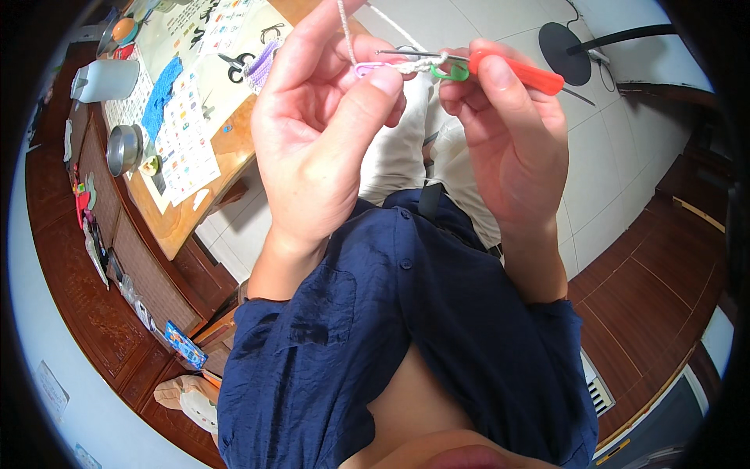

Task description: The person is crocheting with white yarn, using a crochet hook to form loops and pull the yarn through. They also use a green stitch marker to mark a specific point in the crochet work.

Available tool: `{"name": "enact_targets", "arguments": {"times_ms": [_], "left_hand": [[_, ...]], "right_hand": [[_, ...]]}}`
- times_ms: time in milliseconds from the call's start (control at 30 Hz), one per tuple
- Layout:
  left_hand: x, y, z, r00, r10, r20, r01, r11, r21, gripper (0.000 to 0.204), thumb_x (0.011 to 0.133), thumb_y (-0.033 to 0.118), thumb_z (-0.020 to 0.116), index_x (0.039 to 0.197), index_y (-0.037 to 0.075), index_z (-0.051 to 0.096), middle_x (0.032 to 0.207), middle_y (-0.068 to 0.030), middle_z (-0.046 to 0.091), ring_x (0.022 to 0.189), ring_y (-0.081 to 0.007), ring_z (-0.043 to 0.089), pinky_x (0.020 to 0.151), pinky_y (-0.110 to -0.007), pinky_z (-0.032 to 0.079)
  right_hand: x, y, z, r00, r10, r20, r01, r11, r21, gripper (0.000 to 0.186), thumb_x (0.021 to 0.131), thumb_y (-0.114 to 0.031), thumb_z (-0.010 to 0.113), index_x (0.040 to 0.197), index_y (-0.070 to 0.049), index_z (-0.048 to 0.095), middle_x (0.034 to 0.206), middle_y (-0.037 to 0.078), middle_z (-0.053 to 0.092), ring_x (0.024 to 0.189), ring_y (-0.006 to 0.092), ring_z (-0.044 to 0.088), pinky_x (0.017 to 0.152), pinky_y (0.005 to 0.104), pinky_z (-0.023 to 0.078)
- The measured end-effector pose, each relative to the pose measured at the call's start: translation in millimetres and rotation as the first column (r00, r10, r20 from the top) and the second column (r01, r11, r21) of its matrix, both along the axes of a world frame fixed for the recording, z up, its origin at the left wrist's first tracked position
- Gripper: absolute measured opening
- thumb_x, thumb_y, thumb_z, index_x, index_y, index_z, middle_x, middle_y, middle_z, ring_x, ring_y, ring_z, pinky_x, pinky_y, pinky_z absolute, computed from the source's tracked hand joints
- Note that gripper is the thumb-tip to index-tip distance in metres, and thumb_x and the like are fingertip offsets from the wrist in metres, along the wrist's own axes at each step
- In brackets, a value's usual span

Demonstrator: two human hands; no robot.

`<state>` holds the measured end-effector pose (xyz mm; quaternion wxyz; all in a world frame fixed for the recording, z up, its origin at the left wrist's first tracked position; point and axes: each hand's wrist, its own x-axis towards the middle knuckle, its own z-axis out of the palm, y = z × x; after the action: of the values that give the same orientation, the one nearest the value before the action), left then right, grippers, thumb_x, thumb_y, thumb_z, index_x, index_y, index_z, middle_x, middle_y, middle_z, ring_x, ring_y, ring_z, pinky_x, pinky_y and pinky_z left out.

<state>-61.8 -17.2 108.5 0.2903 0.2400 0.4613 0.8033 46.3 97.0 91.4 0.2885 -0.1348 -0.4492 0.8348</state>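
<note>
In front of my chest, both hands are raised and close together. My left hand (312,156) pinches a short strip of off-white crochet (408,67) between thumb and fingers. A strand of off-white yarn (346,31) runs up over its forefinger. A lilac stitch marker (364,69) sits at the left end of the strip, by the thumb. My right hand (512,148) grips the orange-red handle of a crochet hook (530,74), whose metal tip points left over the strip. Beneath the hook, a green stitch marker (453,73) hangs at the strip's right end, against the right fingers.
At the left, a wooden table (176,232) bears printed sheets (187,160), a blue knitted piece (162,94), black-handled scissors (237,67), purple knitting (262,66), a metal bowl (123,150) and a white jug (105,80). A round black stand base (564,53) is at the far right.
</note>
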Motion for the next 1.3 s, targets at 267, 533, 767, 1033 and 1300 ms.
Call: {"name": "enact_targets", "arguments": {"times_ms": [267, 533, 767, 1033, 1300], "left_hand": [[0, 0, 0, 0.999, 0.029, -0.014, -0.029, 1.000, -0.002, 0.062, 0.090, 0.001, 0.061, 0.145, -0.008, 0.034, 0.089, -0.0071, 0.062, 0.074, -0.0108, 0.057, 0.067, -0.022, 0.046], [1, -2, 4, 0.999, 0.050, -0.021, -0.050, 0.999, -0.008, 0.063, 0.089, 0.001, 0.062, 0.145, -0.008, 0.035, 0.086, -0.0062, 0.061, 0.072, -0.0101, 0.055, 0.067, -0.021, 0.045], [4, -3, 7, 0.990, 0.103, -0.096, -0.112, 0.988, -0.103, 0.064, 0.087, -0.001, 0.062, 0.145, -0.007, 0.036, 0.087, -0.0058, 0.061, 0.073, -0.0093, 0.055, 0.067, -0.020, 0.044], [5, -3, 6, 0.957, 0.129, -0.259, -0.161, 0.981, -0.106, 0.062, 0.087, -0.004, 0.062, 0.144, -0.009, 0.036, 0.096, -0.0075, 0.062, 0.082, -0.0097, 0.057, 0.074, -0.021, 0.045], [10, 2, -5, 0.767, 0.275, -0.580, -0.361, 0.932, -0.034, 0.064, 0.088, -0.007, 0.062, 0.144, -0.010, 0.032, 0.145, -0.0236, 0.042, 0.097, -0.0122, 0.059, 0.089, -0.025, 0.048]], "right_hand": [[0, -1, 1, 0.998, -0.066, -0.018, 0.068, 0.987, 0.142, 0.024, 0.097, -0.012, 0.055, 0.114, 0.002, 0.064, 0.103, 0.016, 0.065, 0.090, 0.0203, 0.058, 0.084, 0.0329, 0.047], [3, 3, 2, 0.998, -0.060, -0.032, 0.064, 0.989, 0.137, 0.024, 0.097, -0.013, 0.052, 0.110, 0.004, 0.063, 0.100, 0.014, 0.062, 0.089, 0.0188, 0.055, 0.084, 0.0321, 0.045], [5, 6, -2, 0.995, -0.081, -0.063, 0.092, 0.974, 0.206, 0.024, 0.096, -0.013, 0.052, 0.109, 0.005, 0.062, 0.099, 0.015, 0.062, 0.090, 0.0194, 0.053, 0.084, 0.0321, 0.043], [10, 8, -3, 0.993, -0.081, -0.085, 0.100, 0.962, 0.253, 0.024, 0.096, -0.010, 0.053, 0.111, 0.005, 0.062, 0.099, 0.016, 0.062, 0.093, 0.0208, 0.055, 0.086, 0.0331, 0.043], [10, 6, 0, 0.983, -0.152, -0.102, 0.179, 0.911, 0.372, 0.022, 0.094, -0.004, 0.054, 0.112, 0.007, 0.061, 0.099, 0.020, 0.065, 0.092, 0.0233, 0.061, 0.085, 0.0346, 0.047]]}}
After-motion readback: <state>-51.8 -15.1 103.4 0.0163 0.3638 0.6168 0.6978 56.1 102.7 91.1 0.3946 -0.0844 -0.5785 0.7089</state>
